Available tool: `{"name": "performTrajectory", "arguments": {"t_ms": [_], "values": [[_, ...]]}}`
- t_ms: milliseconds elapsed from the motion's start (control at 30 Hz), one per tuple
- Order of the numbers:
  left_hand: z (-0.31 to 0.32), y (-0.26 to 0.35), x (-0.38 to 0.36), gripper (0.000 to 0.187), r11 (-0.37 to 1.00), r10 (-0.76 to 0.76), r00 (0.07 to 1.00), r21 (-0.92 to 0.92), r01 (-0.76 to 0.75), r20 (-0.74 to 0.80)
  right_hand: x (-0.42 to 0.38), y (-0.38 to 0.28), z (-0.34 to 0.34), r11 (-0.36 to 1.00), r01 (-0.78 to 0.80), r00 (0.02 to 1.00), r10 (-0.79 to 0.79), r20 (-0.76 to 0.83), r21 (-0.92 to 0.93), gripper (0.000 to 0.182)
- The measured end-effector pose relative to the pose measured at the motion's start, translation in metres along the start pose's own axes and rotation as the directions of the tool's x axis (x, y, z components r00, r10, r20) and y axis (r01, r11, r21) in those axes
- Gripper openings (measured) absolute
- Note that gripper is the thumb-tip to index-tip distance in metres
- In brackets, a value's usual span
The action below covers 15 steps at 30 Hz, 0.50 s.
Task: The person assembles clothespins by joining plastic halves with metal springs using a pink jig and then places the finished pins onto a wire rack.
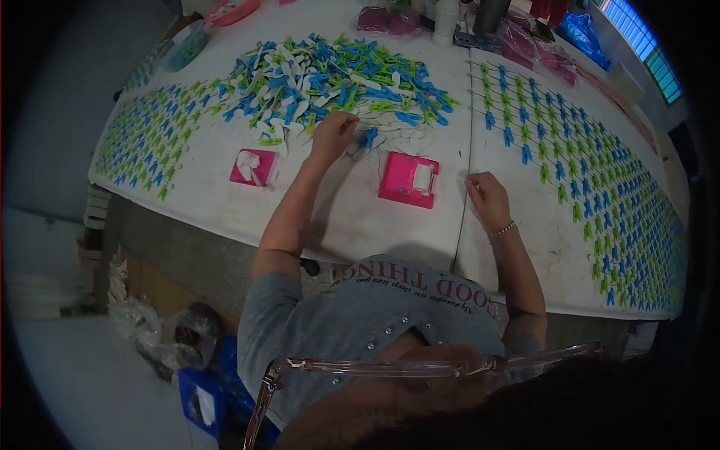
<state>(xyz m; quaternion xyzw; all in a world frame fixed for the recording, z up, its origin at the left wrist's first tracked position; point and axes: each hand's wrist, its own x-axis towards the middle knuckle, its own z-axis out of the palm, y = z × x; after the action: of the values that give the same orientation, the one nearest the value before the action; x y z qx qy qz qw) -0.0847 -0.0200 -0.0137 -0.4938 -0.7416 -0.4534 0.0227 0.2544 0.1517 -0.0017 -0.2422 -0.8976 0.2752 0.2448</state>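
My left hand reaches to the near edge of a big pile of blue, green and white plastic clips. Its fingers curl down among white pieces, and what they hold is hidden. My right hand, with a bead bracelet on the wrist, rests on the white table with its fingers curled shut. It lies at the near end of the rows of blue and green clips laid out on the right. A pink plastic holder lies between my hands.
A small pink tray with white bits sits left of my left hand. More clip rows cover the table's left end. Bottles, pink bags and a blue bag stand at the far edge. Plastic bags and a blue crate lie on the floor.
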Motion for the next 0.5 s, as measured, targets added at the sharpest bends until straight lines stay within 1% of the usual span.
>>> {"name": "performTrajectory", "arguments": {"t_ms": [33,67,133,167,200,233,333,367,400,433,467,500], "values": [[0.005,-0.001,0.007,0.013,0.992,0.108,0.994,0.062,-0.108,0.000,0.010,-0.002,0.009,1.000,0.003,1.000,-0.003,0.002,0.000,0.012],[0.010,-0.001,0.014,0.013,0.992,0.107,0.994,0.063,-0.106,-0.003,0.019,-0.003,0.017,0.999,-0.006,1.000,0.006,-0.003,0.032,0.012],[0.021,0.002,0.025,0.011,0.912,0.362,0.932,0.213,-0.350,-0.021,0.026,0.000,0.029,0.998,-0.010,1.000,0.010,-0.004,0.060,0.012],[0.025,0.003,0.028,0.011,0.913,0.361,0.932,0.212,-0.348,-0.026,0.026,0.005,0.035,0.994,-0.055,0.998,0.057,-0.020,0.096,0.012],[0.028,0.004,0.031,0.011,0.901,0.320,0.947,0.300,-0.314,0.032,0.027,0.007,0.037,0.987,-0.097,0.994,0.103,-0.036,0.132,0.012],[0.031,0.004,0.034,0.011,0.878,0.271,0.959,0.386,-0.283,0.086,0.026,0.009,0.038,0.987,-0.095,0.994,0.101,-0.036,0.126,0.012],[0.032,0.005,0.045,0.013,0.858,0.277,0.956,0.422,-0.292,0.097,0.021,0.015,0.041,0.979,-0.121,0.989,0.134,-0.068,0.164,0.011],[0.031,0.006,0.045,0.013,0.860,0.278,0.956,0.418,-0.292,0.096,0.020,0.018,0.043,0.981,-0.088,0.991,0.104,-0.086,0.172,0.012],[0.024,0.013,0.045,0.012,0.919,0.210,0.977,0.332,-0.211,0.040,0.021,0.021,0.042,0.982,-0.053,0.992,0.073,-0.107,0.181,0.013],[0.018,0.019,0.046,0.010,0.962,0.134,0.991,0.240,-0.129,-0.007,0.024,0.020,0.040,0.982,-0.054,0.992,0.074,-0.107,0.182,0.013],[0.012,0.021,0.044,0.010,0.962,0.127,0.992,0.243,-0.124,0.000,0.024,0.018,0.038,0.964,-0.105,0.987,0.132,-0.096,0.246,0.013],[0.005,0.024,0.041,0.009,0.997,-0.045,0.999,-0.056,0.044,-0.025,0.023,0.015,0.038,0.938,-0.156,0.979,0.189,-0.080,0.311,0.014]]}}
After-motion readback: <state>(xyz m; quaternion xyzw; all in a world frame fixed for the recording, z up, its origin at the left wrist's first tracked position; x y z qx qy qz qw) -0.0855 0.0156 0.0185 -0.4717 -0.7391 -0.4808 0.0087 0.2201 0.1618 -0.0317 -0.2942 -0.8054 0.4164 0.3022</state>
